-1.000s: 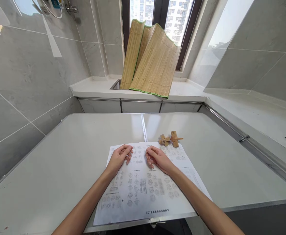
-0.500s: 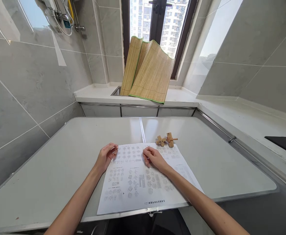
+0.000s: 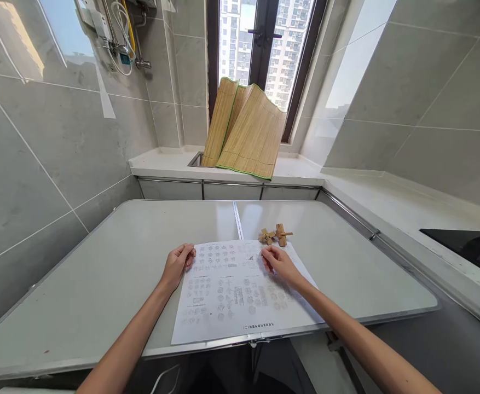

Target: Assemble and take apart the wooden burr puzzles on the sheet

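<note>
A large printed sheet (image 3: 231, 306) with rows of small diagrams lies on the white table near its front edge. My left hand (image 3: 179, 262) rests at the sheet's upper left edge, fingers curled together; whether they pinch the paper is hard to make out. Over the sheet's upper right part is my right hand (image 3: 278, 264), its fingers curled down and the fingertips partly hidden. Just beyond it sit two wooden interlocking-block pieces, a lower one (image 3: 266, 236) on the left and a taller one (image 3: 281, 234) with a stick pointing right.
The white folding table (image 3: 100, 284) has a seam down its middle. Behind it, a bamboo mat (image 3: 252, 131) leans on the counter (image 3: 297, 171) in front of the window. A black hob (image 3: 465, 246) lies on the right counter. Tiled walls rise at both sides.
My right hand has moved right across the sheet, closer to the wooden pieces. My left hand's fingers have drawn closer together. The camera view has shifted slightly.
</note>
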`<action>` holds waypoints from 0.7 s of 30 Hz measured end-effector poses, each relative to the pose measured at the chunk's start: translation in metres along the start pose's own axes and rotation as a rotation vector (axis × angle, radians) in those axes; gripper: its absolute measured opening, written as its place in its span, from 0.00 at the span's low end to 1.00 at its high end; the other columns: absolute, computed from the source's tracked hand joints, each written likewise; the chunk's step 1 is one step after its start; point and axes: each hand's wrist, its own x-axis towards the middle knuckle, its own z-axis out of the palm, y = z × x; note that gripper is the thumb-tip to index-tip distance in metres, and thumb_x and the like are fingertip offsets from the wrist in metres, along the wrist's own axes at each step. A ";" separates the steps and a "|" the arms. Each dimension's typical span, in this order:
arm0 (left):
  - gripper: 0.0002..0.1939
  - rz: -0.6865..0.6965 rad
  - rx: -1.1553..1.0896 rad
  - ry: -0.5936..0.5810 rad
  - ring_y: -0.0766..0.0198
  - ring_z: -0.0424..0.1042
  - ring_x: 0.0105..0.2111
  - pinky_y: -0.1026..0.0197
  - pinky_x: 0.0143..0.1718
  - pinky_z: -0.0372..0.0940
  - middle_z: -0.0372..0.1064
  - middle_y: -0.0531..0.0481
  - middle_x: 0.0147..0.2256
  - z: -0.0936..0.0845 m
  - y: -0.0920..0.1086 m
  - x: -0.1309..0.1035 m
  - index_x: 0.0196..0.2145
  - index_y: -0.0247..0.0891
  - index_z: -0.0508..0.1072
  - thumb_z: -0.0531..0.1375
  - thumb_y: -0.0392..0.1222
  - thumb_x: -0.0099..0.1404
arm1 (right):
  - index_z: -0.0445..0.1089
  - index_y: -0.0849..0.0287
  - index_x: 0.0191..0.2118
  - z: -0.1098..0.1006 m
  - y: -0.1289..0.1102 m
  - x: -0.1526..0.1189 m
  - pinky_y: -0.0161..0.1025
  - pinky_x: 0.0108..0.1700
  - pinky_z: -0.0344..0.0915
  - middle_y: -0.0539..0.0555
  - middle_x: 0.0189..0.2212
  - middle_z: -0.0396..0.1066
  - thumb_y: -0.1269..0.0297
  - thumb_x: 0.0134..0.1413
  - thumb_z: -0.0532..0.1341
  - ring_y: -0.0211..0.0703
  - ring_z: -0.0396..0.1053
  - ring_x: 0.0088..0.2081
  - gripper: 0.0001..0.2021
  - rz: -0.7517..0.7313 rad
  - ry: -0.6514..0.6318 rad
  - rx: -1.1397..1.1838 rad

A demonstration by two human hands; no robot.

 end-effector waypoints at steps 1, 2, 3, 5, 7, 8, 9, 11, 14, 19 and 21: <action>0.19 0.001 0.013 -0.004 0.70 0.52 0.19 0.65 0.21 0.52 0.56 0.56 0.19 0.000 -0.001 0.001 0.23 0.38 0.70 0.65 0.53 0.65 | 0.67 0.55 0.33 -0.007 0.002 0.000 0.36 0.23 0.60 0.46 0.22 0.68 0.36 0.54 0.67 0.37 0.62 0.20 0.25 -0.006 0.037 -0.001; 0.19 0.002 0.024 -0.008 0.69 0.52 0.19 0.65 0.21 0.53 0.55 0.57 0.18 0.000 -0.002 0.002 0.24 0.38 0.70 0.65 0.54 0.65 | 0.66 0.55 0.34 -0.015 0.003 0.000 0.35 0.23 0.60 0.45 0.22 0.68 0.36 0.53 0.67 0.36 0.62 0.19 0.25 -0.014 0.081 0.002; 0.20 0.001 0.033 -0.014 0.69 0.52 0.19 0.65 0.21 0.52 0.55 0.57 0.18 0.000 -0.003 0.003 0.24 0.38 0.70 0.64 0.54 0.65 | 0.66 0.55 0.35 -0.023 0.005 0.001 0.35 0.22 0.59 0.45 0.21 0.68 0.36 0.53 0.67 0.36 0.62 0.19 0.25 -0.021 0.128 0.006; 0.20 -0.002 0.049 -0.023 0.69 0.52 0.19 0.65 0.21 0.52 0.54 0.58 0.18 0.000 -0.006 0.005 0.24 0.38 0.70 0.64 0.54 0.66 | 0.65 0.54 0.38 -0.038 0.009 0.004 0.34 0.21 0.58 0.44 0.21 0.68 0.37 0.53 0.67 0.36 0.62 0.19 0.25 -0.039 0.238 0.021; 0.20 -0.004 0.061 -0.025 0.70 0.52 0.18 0.65 0.21 0.52 0.54 0.58 0.18 0.000 -0.008 0.006 0.24 0.38 0.70 0.64 0.54 0.67 | 0.62 0.53 0.42 -0.051 0.014 0.009 0.33 0.20 0.57 0.42 0.22 0.68 0.39 0.53 0.67 0.36 0.62 0.19 0.25 -0.055 0.350 0.041; 0.20 -0.003 0.066 -0.024 0.70 0.52 0.19 0.65 0.21 0.52 0.55 0.58 0.18 0.000 -0.008 0.006 0.25 0.38 0.69 0.64 0.54 0.67 | 0.61 0.52 0.44 -0.057 0.016 0.011 0.32 0.20 0.57 0.42 0.23 0.68 0.41 0.54 0.68 0.35 0.62 0.19 0.24 -0.059 0.400 0.052; 0.20 -0.002 0.071 -0.023 0.70 0.52 0.19 0.65 0.22 0.52 0.55 0.58 0.18 0.000 -0.008 0.006 0.25 0.38 0.69 0.63 0.54 0.67 | 0.60 0.52 0.45 -0.061 0.017 0.015 0.32 0.19 0.57 0.42 0.24 0.69 0.42 0.54 0.68 0.35 0.62 0.19 0.24 -0.060 0.442 0.061; 0.20 0.002 0.080 -0.020 0.69 0.52 0.19 0.65 0.22 0.52 0.55 0.58 0.18 0.001 -0.007 0.005 0.25 0.38 0.69 0.63 0.55 0.67 | 0.59 0.51 0.47 -0.069 0.020 0.023 0.31 0.19 0.57 0.42 0.25 0.70 0.45 0.55 0.68 0.34 0.61 0.19 0.24 -0.055 0.496 0.077; 0.20 -0.001 0.086 -0.012 0.69 0.52 0.19 0.65 0.23 0.52 0.55 0.58 0.18 0.002 -0.005 0.003 0.25 0.38 0.69 0.63 0.55 0.67 | 0.58 0.51 0.49 -0.074 0.022 0.035 0.31 0.19 0.58 0.42 0.25 0.71 0.47 0.55 0.68 0.33 0.62 0.18 0.25 -0.035 0.513 0.088; 0.20 -0.026 0.086 0.014 0.69 0.52 0.19 0.65 0.23 0.52 0.54 0.58 0.18 0.005 -0.005 0.002 0.25 0.38 0.69 0.63 0.54 0.67 | 0.57 0.51 0.48 -0.078 0.026 0.052 0.30 0.15 0.55 0.40 0.21 0.69 0.42 0.54 0.69 0.34 0.60 0.14 0.27 0.018 0.503 0.063; 0.20 -0.037 0.089 0.025 0.69 0.52 0.19 0.64 0.24 0.52 0.54 0.57 0.17 0.005 -0.005 0.002 0.25 0.38 0.70 0.63 0.55 0.67 | 0.58 0.51 0.46 -0.080 0.028 0.056 0.29 0.14 0.53 0.39 0.19 0.67 0.41 0.54 0.69 0.34 0.58 0.13 0.27 0.036 0.509 0.051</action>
